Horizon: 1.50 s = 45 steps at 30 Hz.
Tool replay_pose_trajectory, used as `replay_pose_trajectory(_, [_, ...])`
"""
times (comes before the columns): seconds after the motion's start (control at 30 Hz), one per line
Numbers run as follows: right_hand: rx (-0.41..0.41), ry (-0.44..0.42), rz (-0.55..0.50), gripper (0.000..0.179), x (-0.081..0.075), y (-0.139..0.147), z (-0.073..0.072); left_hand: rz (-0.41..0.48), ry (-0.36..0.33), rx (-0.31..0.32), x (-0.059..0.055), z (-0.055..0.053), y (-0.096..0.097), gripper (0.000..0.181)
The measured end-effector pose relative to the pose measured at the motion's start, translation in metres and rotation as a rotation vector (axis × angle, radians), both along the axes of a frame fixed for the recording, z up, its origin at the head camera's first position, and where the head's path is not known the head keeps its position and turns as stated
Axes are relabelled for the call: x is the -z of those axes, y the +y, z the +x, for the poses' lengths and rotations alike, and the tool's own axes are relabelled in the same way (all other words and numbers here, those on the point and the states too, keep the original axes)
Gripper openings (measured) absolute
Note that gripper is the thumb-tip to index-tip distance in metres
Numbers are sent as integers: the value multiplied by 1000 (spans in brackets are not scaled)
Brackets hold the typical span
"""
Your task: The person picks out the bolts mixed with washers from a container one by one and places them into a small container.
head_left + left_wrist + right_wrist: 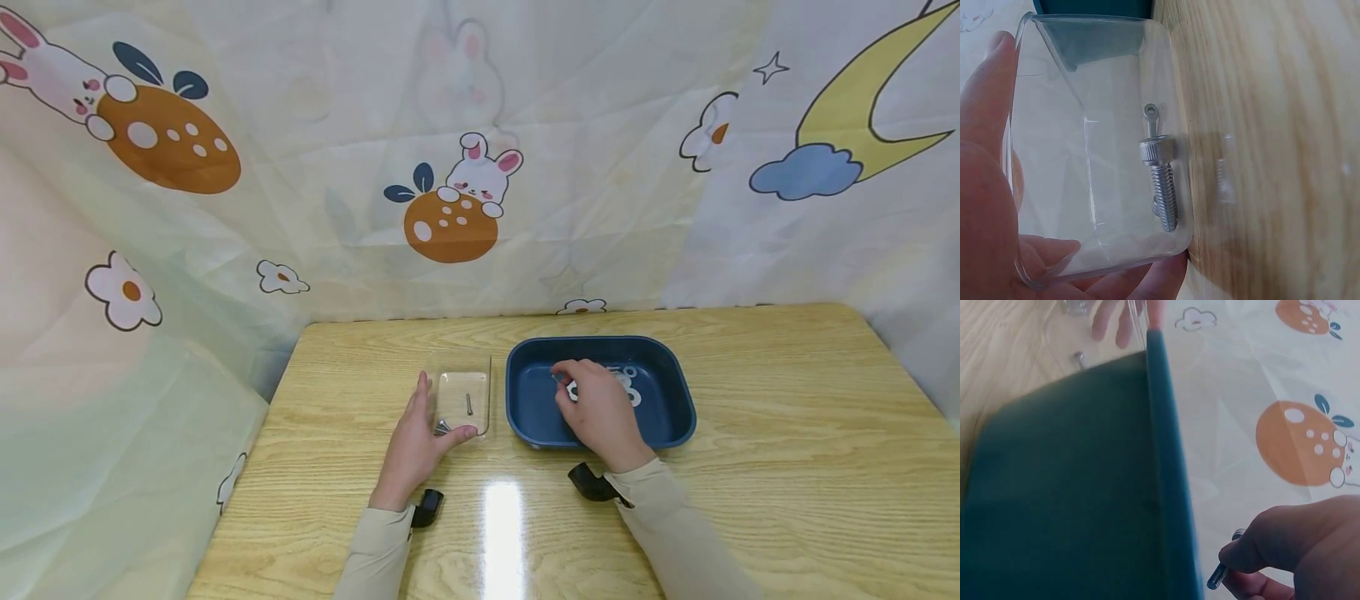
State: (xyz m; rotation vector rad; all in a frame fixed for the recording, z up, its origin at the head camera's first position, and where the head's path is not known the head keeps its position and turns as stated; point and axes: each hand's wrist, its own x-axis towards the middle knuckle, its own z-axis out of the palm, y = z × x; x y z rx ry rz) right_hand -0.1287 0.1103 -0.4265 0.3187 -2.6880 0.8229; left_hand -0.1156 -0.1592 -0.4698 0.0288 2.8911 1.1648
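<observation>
Sleeves (pixel 686 537): beige, reaching up from the bottom edge of the head view, with a black fitting (pixel 428 508) at each cuff.
Left hand (pixel 412 450): set around the near left corner of the clear box (pixel 453 390) — fingers along the left side, thumb across the near side — and holding it.
Clear box: standing on the wooden table (pixel 360 392), just left of the blue tray (pixel 534 410).
Box contents: a thin screw (pixel 469 405) lying away from the corner; near the thumb, a thick bolt (pixel 1163 184) with a ribbed head, overlapping smaller hardware (too crowded there to count).
Right hand (pixel 602 418): poised over the blue tray, thumb and finger narrowed to a pinch on a small metal screw (pixel 1217 576).
Metal screw: held above the left half of the tray, tilted, with both ends poking out of the grip in the right wrist view.
Blue tray: round-cornered, with white rings (pixel 625 381) inside, partly hidden behind the right hand.
Backdrop cloth (pixel 600 225): hanging beyond the table's far edge, printed with rabbits, flowers and a yellow moon.
</observation>
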Motion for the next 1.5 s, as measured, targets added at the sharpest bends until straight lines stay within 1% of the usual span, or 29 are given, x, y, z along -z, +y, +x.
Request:
replay_pose_trajectory(0.3, [-46, 32, -21, 18, 0, -15, 2, -11, 1, -3, -2, 1, 1, 119])
replay_pose_trajectory(0.53, [-74, 86, -23, 18, 1, -28, 4, -11, -4, -3, -3, 0, 1, 119])
replay_pose_trajectory(0.67, [-90, 84, -22, 17, 0, -35, 5, -3, -12, -3, -3, 0, 0, 118])
replay_pose_trajectory(0.9, [-116, 52, -9, 16, 0, -47, 7, -5, -5, -1, -3, 0, 0, 118])
replay_pose_trajectory(1.23, [-157, 105, -11, 16, 2, -61, 7, -6, -10, -1, -2, -1, 0, 121])
replay_pose_trajectory(1.5, [-197, 131, -20, 17, 5, -71, 7, -11, 5, -2, -2, -1, 1, 120])
